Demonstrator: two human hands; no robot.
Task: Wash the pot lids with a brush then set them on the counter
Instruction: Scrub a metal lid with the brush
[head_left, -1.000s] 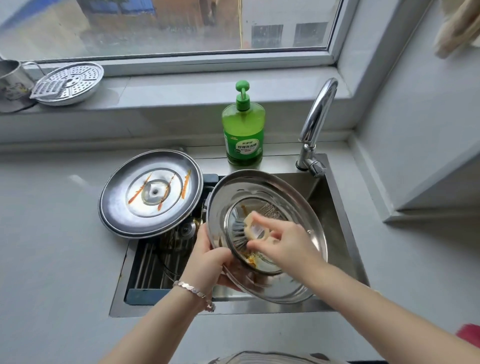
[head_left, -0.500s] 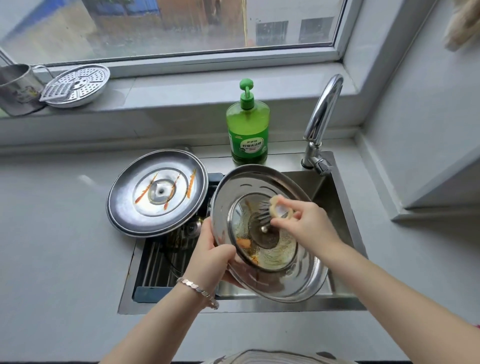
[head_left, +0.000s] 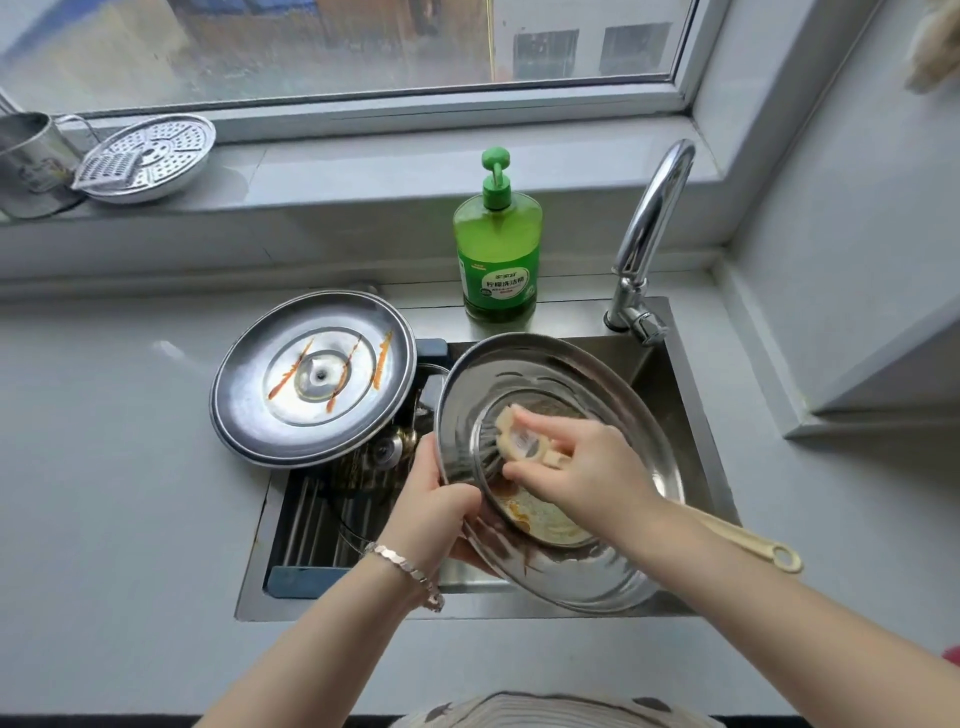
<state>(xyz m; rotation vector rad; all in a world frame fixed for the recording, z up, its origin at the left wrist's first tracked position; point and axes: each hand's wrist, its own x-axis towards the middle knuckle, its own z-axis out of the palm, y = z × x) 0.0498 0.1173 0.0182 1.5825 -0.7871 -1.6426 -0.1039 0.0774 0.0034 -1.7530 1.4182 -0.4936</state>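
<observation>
Your left hand (head_left: 431, 499) comes in from below with the forearm angled up and to the right, a bracelet (head_left: 410, 569) at the wrist; its fingers curl around the left rim of the steel pot lid (head_left: 613, 566), thumb on the inner face, gripping it tight. The lid is tilted, underside toward you, held over the sink (head_left: 691, 415). Your right hand (head_left: 582, 467) reaches in from the lower right, wrist bent, fingers closed around the head of the cream brush (head_left: 519, 441), and the bristles press against the lid's inner ring. The brush's long handle runs under your forearm and sticks out past the lid's right rim, ending in a loop. Orange residue sits at the lower part of the inner ring.

A 2nd lid (head_left: 314, 384), streaked with orange, lies on the sink's left edge, overlapping the desk (head_left: 104, 467). A green soap bottle (head_left: 497, 249) stands behind the sink, beside the tap (head_left: 649, 234)
</observation>
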